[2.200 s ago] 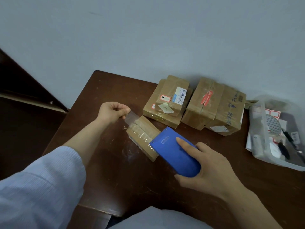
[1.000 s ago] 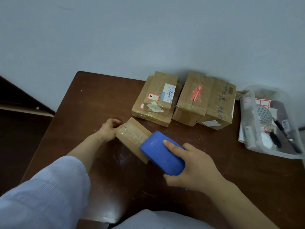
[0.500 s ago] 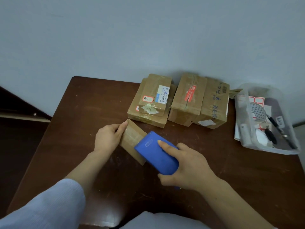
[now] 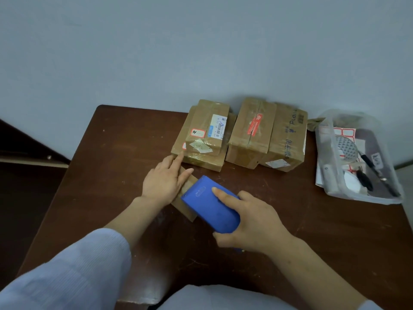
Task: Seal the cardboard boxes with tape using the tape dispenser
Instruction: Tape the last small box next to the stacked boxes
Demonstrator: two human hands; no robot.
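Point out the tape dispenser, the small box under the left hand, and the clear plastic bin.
blue tape dispenser [image 4: 205, 209]: head view, flat top face.
small cardboard box [image 4: 183, 208]: head view, exposed near side.
clear plastic bin [image 4: 362, 196]: head view, near wall.

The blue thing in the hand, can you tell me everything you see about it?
The tape dispenser is a blue block that looks like smooth plastic, with rounded corners and a small oval mark on top. It lies slanted over one end of the small cardboard box. The right hand grips its near end, forefinger stretched along the top. Its tape roll is hidden.
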